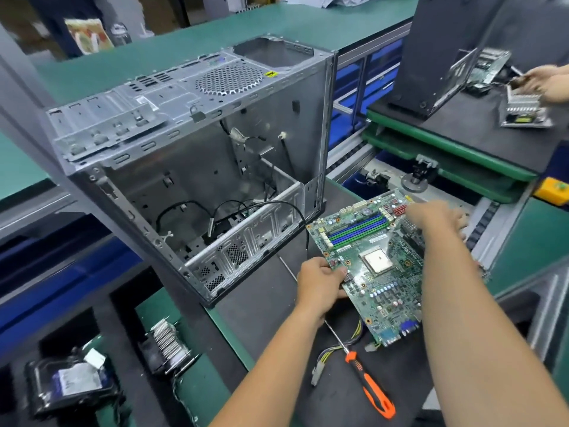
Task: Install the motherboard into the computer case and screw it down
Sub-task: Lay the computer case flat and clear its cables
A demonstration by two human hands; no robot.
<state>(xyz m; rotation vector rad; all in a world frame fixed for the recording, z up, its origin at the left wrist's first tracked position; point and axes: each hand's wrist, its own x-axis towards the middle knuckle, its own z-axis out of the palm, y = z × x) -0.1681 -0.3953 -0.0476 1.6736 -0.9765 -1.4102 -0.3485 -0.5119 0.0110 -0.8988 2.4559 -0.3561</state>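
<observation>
A green motherboard [374, 266] with blue and green memory slots and a silver processor socket is held above the dark mat, to the right of the case. My left hand [320, 280] grips its near left edge. My right hand [437, 218] holds its far right edge, fingers curled over it. The open grey computer case [191, 143] stands upright to the left, its side open toward me, with loose black cables hanging inside. An orange and black screwdriver [368, 380] lies on the mat below the board.
A yellow and black power cable [335, 352] lies beside the screwdriver. A finned heatsink [167, 343] and a hard drive [77, 383] sit at the lower left. Another person's hands [545, 83] work at a second case [446, 47] at the upper right, beyond a conveyor.
</observation>
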